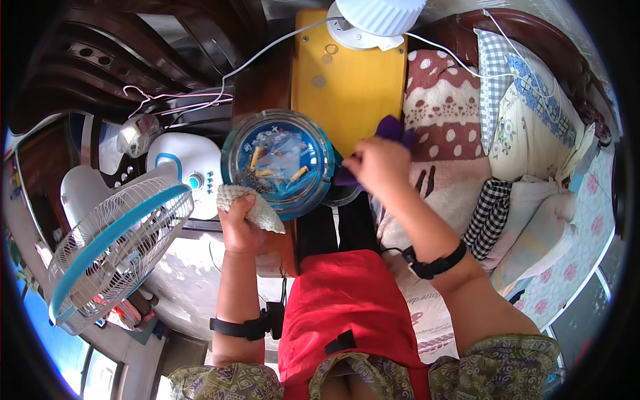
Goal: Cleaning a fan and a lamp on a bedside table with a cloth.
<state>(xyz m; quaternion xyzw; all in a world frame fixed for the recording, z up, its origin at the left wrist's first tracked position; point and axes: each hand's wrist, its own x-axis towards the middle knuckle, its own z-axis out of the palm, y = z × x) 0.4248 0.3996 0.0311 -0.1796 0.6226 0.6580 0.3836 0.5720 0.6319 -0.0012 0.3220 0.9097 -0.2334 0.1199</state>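
A pale knitted cloth [252, 207] is gripped in my left hand [237, 225], right against the near left rim of a round glass ashtray [327, 175]. Whether that hand also bears the ashtray's weight, I cannot tell. Inside the ashtray are several cigarette butts [255, 159], grey ash and a crumpled piece of clear plastic [287, 152]. To the right of the ashtray, my right hand [382, 167] has its fingers closed on a purple cloth [392, 129], which shows on both sides of the hand. A dark round rim [345, 196] lies partly hidden below.
A yellow wooden top [350, 90] bears a white lamp [377, 17] with cords, coins and a ring. An electric fan [120, 250] and a pink hanger [175, 100] are left. Right lies a bed with a patterned blanket [442, 110] and pillows [530, 115].
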